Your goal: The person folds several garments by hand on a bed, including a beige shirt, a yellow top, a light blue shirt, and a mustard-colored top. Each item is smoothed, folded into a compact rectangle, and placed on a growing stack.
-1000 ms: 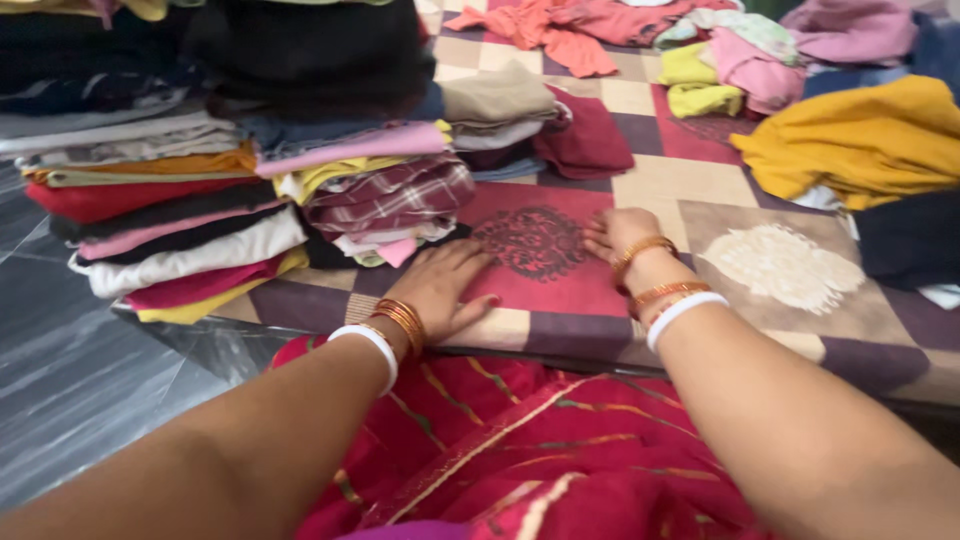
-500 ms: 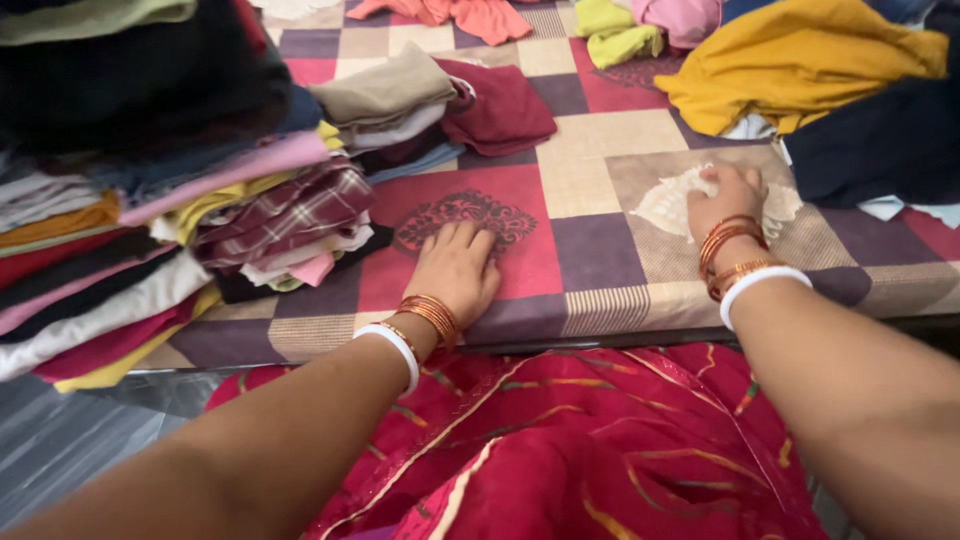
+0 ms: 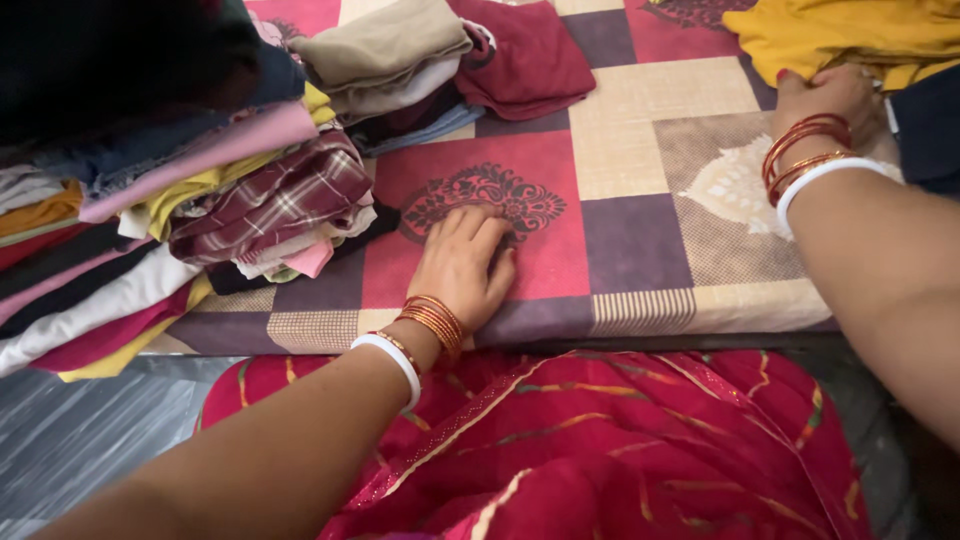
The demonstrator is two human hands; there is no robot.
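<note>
Left hand (image 3: pixel 462 265) flat, fingers spread, on the checked bedsheet (image 3: pixel 640 215), holding nothing. Right hand (image 3: pixel 825 95), well apart from it, fingers closed on the edge of the yellow cloth (image 3: pixel 840 35). Folded clothes stack (image 3: pixel 190 200) just left of the left hand.

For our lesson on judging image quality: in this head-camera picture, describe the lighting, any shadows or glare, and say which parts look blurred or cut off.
Head view: soft, even light with no glare on the patchwork bedsheet; a faint shadow lies under the left hand; the dark top of the folded clothes stack loses detail; the near forearms look soft; the right hand touches the yellow garment, which the frame's top edge cuts off.
</note>
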